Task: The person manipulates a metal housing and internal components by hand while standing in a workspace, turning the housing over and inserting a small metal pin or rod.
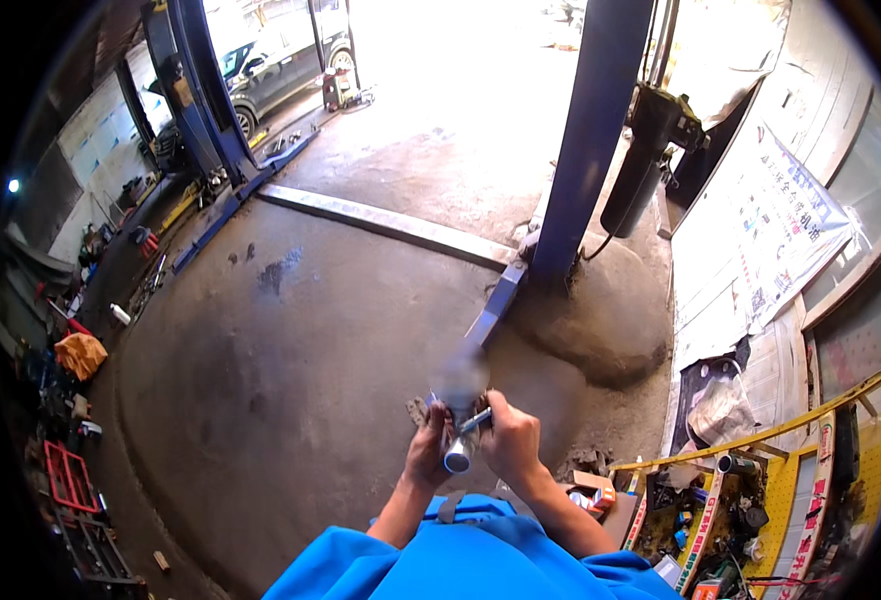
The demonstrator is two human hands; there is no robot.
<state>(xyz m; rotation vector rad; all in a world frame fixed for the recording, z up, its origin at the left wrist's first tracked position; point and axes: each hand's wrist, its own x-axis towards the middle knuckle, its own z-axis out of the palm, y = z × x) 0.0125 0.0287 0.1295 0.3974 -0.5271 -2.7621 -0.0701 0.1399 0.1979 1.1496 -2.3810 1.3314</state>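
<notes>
In front of my body, my left hand (425, 446) is closed around a silver metal part (457, 458) with a round, pale end facing me. Its upper portion is smeared, so I cannot make out its full shape. From the other side, my right hand (510, 436) is closed, gripping a slim silver rod-shaped tool (476, 420). That tool lies slantwise across the metal part and appears to touch it; its tip is hard to see. Both hands are close together above the concrete floor, and several fingertips are hidden behind the part.
A blue lift post (588, 140) stands ahead right, with a metal floor beam (390, 226) running left from it. Yellow shelving (775, 470) with tools and boxes is at my right. A red frame (70, 478) and clutter line the left. A dark car (280, 65) is parked far left.
</notes>
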